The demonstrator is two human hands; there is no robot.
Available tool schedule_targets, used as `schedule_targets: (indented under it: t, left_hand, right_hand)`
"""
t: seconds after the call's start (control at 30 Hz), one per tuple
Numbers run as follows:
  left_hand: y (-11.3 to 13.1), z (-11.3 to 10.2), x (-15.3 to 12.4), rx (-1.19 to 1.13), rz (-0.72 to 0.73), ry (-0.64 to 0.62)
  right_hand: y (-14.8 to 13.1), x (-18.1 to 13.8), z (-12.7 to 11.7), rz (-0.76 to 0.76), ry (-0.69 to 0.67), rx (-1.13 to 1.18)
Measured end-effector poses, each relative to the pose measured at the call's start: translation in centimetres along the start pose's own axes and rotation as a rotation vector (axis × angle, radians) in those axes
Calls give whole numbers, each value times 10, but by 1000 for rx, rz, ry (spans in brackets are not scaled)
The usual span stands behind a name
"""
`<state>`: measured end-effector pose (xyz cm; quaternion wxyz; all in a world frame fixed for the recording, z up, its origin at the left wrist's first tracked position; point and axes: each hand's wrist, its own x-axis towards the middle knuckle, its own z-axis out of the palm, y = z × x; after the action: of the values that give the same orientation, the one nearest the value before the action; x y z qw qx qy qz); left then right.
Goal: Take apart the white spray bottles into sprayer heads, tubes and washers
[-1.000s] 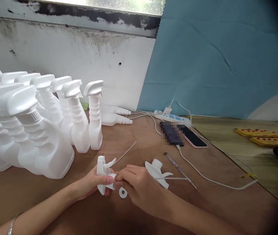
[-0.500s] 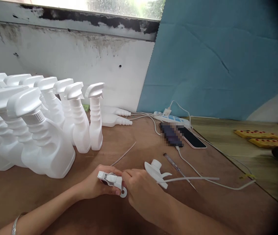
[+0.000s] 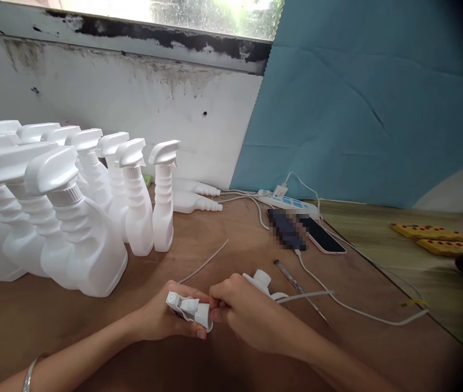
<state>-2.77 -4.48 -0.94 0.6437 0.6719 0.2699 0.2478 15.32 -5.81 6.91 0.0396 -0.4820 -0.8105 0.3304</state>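
Observation:
My left hand (image 3: 170, 318) is closed around a white spray trigger head (image 3: 186, 309), held sideways just above the brown table (image 3: 92, 337). My right hand (image 3: 247, 313) pinches at the collar end of that trigger head, its fingers pressed together; the small white ring seen earlier is hidden under them. A second trigger head (image 3: 264, 284) with a thin dip tube (image 3: 308, 295) lies right behind my right hand. A loose thin white tube (image 3: 207, 261) rests on the table beyond my left hand.
Several white spray bottles (image 3: 80, 218) stand in rows at the left; two capless bottles (image 3: 194, 196) lie by the wall. A pen-like tool (image 3: 296, 283), two phones (image 3: 308, 231), a power strip (image 3: 288, 201) with cables and yellow pieces (image 3: 435, 231) lie to the right.
The trigger head was turned from upright to lying sideways in my left hand. My right hand moved onto its collar end and now covers the white ring that lay on the table.

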Motion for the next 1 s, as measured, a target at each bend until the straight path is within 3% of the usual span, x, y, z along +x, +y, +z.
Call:
schedule_targets:
  t: [0.23, 0.7, 0.77, 1.0]
  left_hand:
    - [-2, 1, -1, -160, -29, -35]
    - [1, 1, -3, -175, -39, -73]
    - [-1, 0, -2, -182, -26, -60]
    - [-1, -6, -1, -191, 46, 23]
  right_hand:
    - [1, 6, -14, 30, -128, 163]
    - [13, 12, -17, 45, -302, 322]
    - [10, 9, -17, 39, -254, 266]
    - [3, -3, 5, -126, 190, -120]
